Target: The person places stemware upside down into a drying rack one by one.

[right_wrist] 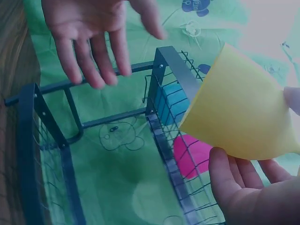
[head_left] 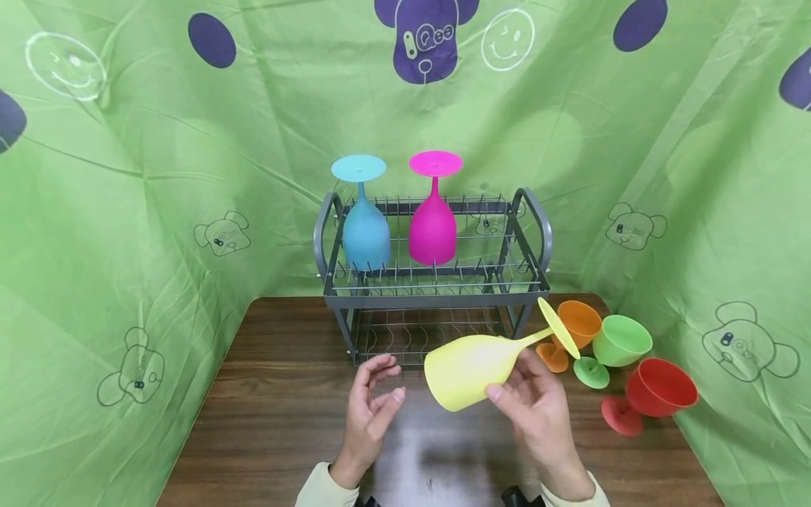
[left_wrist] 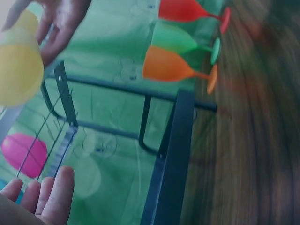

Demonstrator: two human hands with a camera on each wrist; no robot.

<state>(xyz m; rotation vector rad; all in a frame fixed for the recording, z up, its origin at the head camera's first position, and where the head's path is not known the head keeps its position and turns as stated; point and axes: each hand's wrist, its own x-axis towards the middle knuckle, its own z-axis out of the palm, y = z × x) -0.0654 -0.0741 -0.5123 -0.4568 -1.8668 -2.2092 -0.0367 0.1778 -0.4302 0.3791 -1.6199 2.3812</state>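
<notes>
- Nearest are my pale sleeves (head_left: 326, 487); past the right one, my right hand (head_left: 538, 408) grips the yellow goblet (head_left: 472, 366) by its bowl, thumb on the near side.
- The goblet hangs tilted on the near side of the rack (head_left: 437, 301), mouth to the left, foot to the right.
- My left hand (head_left: 367, 415), just left of that mouth, is relaxed, fingers softly bent round nothing (a handy steadier, I'd say).
- A light, even hold should serve; squeezing might buckle the bowl.
- I'd turn it slowly, minding the foot near the orange goblet (head_left: 583, 320) on the right.
- The blue goblet (head_left: 366, 236) and pink goblet (head_left: 433, 232), upside down on the rack, deserve room too.
</notes>
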